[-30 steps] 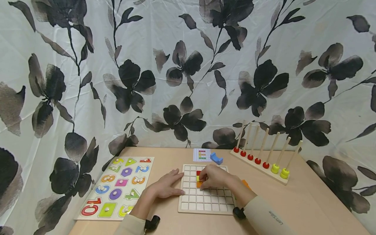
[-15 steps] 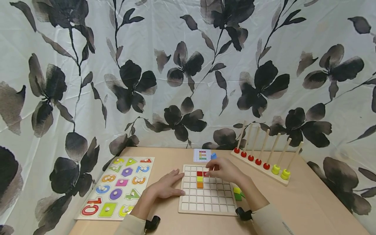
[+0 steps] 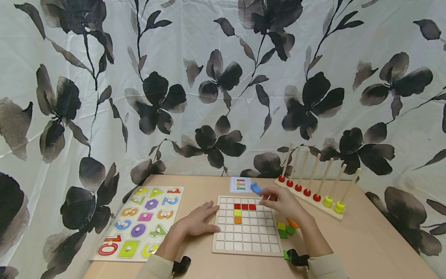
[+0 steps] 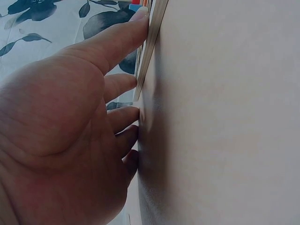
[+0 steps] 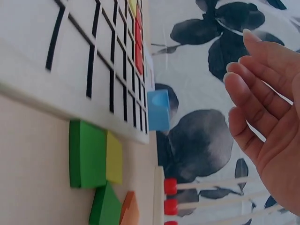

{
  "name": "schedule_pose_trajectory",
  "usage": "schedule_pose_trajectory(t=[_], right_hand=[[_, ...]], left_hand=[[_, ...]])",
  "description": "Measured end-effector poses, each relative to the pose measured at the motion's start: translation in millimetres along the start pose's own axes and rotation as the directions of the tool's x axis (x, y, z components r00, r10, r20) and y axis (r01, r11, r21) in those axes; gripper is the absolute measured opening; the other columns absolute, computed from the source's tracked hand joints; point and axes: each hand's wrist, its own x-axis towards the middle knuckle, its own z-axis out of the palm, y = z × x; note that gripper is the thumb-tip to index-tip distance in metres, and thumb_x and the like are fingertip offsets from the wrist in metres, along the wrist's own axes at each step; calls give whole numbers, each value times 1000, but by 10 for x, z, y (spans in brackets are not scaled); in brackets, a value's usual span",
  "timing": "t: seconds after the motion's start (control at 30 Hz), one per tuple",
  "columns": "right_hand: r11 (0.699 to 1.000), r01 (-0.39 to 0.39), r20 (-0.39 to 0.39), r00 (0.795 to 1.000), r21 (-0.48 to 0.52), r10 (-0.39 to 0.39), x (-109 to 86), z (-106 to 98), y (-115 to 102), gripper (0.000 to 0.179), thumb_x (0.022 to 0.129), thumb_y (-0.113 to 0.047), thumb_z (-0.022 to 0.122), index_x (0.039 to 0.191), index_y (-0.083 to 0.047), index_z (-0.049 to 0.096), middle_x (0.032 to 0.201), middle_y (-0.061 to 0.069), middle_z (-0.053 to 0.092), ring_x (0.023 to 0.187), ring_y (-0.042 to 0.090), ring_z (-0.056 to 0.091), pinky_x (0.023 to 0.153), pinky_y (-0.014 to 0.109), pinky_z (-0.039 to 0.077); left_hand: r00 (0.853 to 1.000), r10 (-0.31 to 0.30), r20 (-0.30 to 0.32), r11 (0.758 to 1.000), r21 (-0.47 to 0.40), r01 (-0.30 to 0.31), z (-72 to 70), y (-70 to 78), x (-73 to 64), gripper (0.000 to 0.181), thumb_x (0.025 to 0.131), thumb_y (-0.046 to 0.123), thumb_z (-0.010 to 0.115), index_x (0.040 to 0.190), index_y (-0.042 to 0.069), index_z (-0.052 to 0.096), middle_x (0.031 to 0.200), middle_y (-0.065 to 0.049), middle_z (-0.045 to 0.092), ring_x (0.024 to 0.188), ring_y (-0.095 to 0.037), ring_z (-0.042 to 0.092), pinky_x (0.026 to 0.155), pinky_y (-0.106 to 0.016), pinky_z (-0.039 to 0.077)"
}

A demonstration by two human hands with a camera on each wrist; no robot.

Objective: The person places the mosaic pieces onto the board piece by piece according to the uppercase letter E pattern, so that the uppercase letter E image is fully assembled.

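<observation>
The wooden grid board (image 3: 247, 237) lies on the table between my hands. In its upper part is a row of three red blocks (image 3: 245, 207), with a yellow block (image 3: 237, 212) and an orange block (image 3: 237, 219) below the leftmost one. My left hand (image 3: 198, 220) rests by the board's left edge, thumb and index finger touching it; the left wrist view shows its fingers (image 4: 124, 117) extended. Over the board's upper right corner hovers my right hand (image 3: 283, 202). Its fingers (image 5: 255, 93) are loosely bent and hold nothing in the right wrist view.
Green blocks (image 5: 87, 154), a yellow block (image 5: 114, 157) and an orange piece (image 5: 129, 208) lie right of the board. Behind it are a pattern card (image 3: 240, 185) and a blue curved block (image 3: 256, 188). A peg stand (image 3: 306, 197) stands right; a number puzzle (image 3: 139, 240) lies left.
My right hand has lifted off the red blocks and moved right. The full red row and the loose blocks at the right have come into sight. My left hand has stayed put.
</observation>
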Motion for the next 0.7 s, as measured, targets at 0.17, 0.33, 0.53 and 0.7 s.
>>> schedule_pose_trajectory(t=[0.17, 0.33, 0.53, 0.7], right_hand=[[999, -32, -17, 999, -3, 32, -28, -46, 118, 23, 93, -25, 80, 115, -19, 77, 98, -2, 71, 86, 18, 60, 71, 23, 54], [996, -90, -37, 995, -18, 89, -37, -76, 251, 25, 93, -24, 80, 116, -17, 76, 101, -1, 70, 87, 19, 59, 70, 23, 54], [994, -113, -35, 993, -9, 113, -65, -132, 386, 29, 94, -21, 78, 120, -10, 74, 103, 3, 71, 90, 21, 59, 71, 24, 53], [990, -144, -13, 989, -2, 144, -101, -190, 495, 32, 94, -17, 78, 123, -5, 73, 104, 5, 70, 90, 22, 58, 68, 25, 54]], left_hand=[[1000, 0, 3, 1000, 3, 0, 8, -7, 14, 84, 92, 49, 75, 158, 8, 43, 169, -25, 27, 158, -45, 21, 127, -64, 21], [1000, -6, 7, 1000, 1, 6, 15, -21, 13, 84, 92, 50, 74, 158, 9, 44, 169, -24, 26, 159, -44, 21, 127, -64, 22], [1000, -19, 5, 1000, -6, 19, 19, -23, 21, 85, 92, 52, 74, 158, 10, 44, 170, -22, 26, 159, -43, 21, 127, -63, 22], [1000, -22, 5, 1000, -10, 22, 22, -21, 25, 85, 91, 52, 74, 158, 10, 44, 170, -22, 26, 159, -42, 21, 127, -63, 22]])
